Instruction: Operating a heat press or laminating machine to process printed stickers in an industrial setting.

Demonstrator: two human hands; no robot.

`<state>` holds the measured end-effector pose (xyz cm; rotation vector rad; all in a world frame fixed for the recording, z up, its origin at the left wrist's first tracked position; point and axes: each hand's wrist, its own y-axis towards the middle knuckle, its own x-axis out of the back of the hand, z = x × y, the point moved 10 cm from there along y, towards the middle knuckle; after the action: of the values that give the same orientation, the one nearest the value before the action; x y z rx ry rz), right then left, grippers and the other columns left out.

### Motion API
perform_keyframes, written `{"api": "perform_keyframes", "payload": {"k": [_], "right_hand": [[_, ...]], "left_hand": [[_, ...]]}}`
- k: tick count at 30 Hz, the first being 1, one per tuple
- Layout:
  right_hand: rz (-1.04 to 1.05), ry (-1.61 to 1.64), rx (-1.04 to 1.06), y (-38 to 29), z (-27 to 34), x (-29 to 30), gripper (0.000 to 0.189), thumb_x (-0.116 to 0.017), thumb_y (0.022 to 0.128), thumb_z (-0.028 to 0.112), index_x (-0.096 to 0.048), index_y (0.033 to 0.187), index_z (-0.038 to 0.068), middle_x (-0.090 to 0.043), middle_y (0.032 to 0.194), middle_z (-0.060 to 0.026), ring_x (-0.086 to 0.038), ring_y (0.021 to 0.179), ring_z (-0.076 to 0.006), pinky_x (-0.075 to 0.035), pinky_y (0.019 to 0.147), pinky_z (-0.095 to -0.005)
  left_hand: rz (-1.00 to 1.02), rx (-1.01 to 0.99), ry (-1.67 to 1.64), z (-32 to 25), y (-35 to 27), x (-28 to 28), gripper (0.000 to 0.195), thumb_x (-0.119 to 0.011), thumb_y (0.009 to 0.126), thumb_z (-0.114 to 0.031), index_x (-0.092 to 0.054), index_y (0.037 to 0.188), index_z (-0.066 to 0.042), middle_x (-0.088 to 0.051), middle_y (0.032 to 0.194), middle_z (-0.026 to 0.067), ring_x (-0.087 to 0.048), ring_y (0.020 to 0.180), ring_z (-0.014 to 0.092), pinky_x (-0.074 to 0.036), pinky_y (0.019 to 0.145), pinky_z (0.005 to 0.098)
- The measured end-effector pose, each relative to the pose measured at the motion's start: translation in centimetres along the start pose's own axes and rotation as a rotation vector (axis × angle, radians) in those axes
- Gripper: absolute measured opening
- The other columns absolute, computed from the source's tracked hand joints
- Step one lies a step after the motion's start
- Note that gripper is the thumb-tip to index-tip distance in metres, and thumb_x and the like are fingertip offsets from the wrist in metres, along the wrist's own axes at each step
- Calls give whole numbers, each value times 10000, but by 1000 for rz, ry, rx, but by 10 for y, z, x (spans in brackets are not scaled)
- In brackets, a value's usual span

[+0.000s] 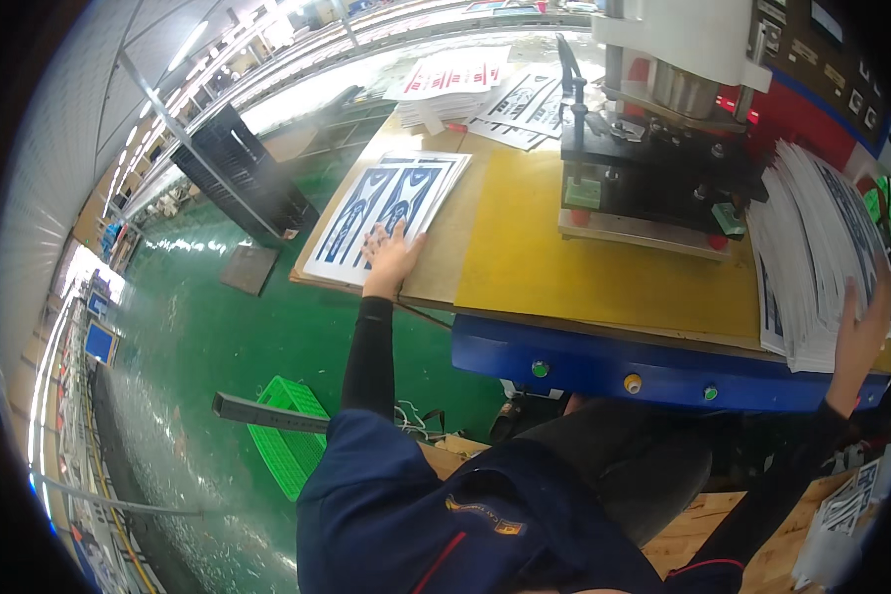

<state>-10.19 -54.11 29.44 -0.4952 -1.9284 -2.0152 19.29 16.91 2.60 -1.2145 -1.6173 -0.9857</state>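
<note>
My left hand [392,256] lies with fingers spread on the near edge of a low stack of printed sheets [375,200], white with dark blue shapes, at the table's left end. My right hand [861,319] rests against the near right side of a tall, leaning stack of printed sheets [809,260] at the right; whether its fingers grip any sheet cannot be told. Between the two stacks stands a press machine [653,171] with a black plate above a metal base, on a yellow mat [534,245].
Sheets with red print [449,78] and sheets with dark print [523,108] lie at the table's back. A blue panel with buttons [586,364] runs along the front edge. A green plastic crate [289,438] and a metal bar [267,413] are at the lower left.
</note>
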Motion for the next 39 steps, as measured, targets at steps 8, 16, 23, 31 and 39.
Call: {"api": "perform_keyframes", "payload": {"k": [8,16,23,31,39], "right_hand": [[211,-272,-150,-43,-36,-32,552,-512,928,-2,-501,1462,141,-561,1410,-202,-544,1278,-404,-450,1029,-446],[58,-298,-147,-20,-12,5,509,-670,877,134,-573,1375,86,-564,1408,-175,-534,1295,-378,-414,1084,-459],[368,-271,-381,-45,25,16,360,-613,912,84,-651,1269,109,-683,1146,-190,-657,1070,-348,-526,859,-439],[904,1041,79,-100,243,5,612,-725,887,360,-561,1416,99,-537,1463,-155,-531,1317,-344,-425,1078,-426],[789,281,0,-150,175,-95,461,-664,935,309,-615,1323,65,-534,1438,-214,-517,1313,-386,-402,1101,-462]], "left_hand": [[-129,-439,-141,-100,-53,39,556,-600,969,-340,-479,1454,-97,-418,1496,298,-356,1417,463,-290,1152,520],[367,-922,-468,-255,-204,35,191,-596,953,-82,-694,1105,-20,-719,1078,148,-672,1034,325,-496,910,396],[481,-895,-703,-290,-247,17,164,-599,943,-52,-712,1056,-15,-727,1024,136,-687,1014,290,-506,887,365],[1511,-189,-1922,-345,-344,-80,625,-375,1049,-516,-502,1402,-16,-576,1381,146,-544,1300,277,-427,1091,447],[1682,208,-2211,-295,-337,-84,1126,-362,829,-890,-165,1614,-107,-275,1625,209,-388,1433,396,-323,1154,576]]}}
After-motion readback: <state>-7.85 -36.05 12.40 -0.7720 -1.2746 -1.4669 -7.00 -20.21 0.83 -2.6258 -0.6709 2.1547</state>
